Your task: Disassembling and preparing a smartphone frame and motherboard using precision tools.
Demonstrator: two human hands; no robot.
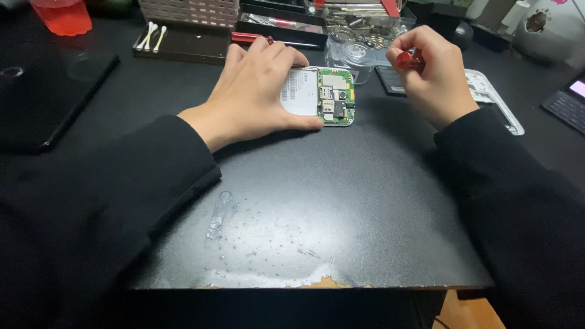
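Note:
An opened phone (326, 94) lies flat on the black table (317, 201), its green circuit board and silver battery exposed. My left hand (259, 91) rests over the phone's left part, thumb pressed along its near edge, holding it down. My right hand (429, 73) hovers just right of the phone, fingers closed around a small red-handled screwdriver (404, 60). The tool's tip is hidden by my fingers.
A dark tray with cotton swabs (177, 41) sits at the back left, a tool case (283, 27) and a clear plastic container (356, 52) behind the phone. A phone cover (493, 100) lies under my right hand. A dark tablet (55, 91) sits left, a red cup (61, 17) behind.

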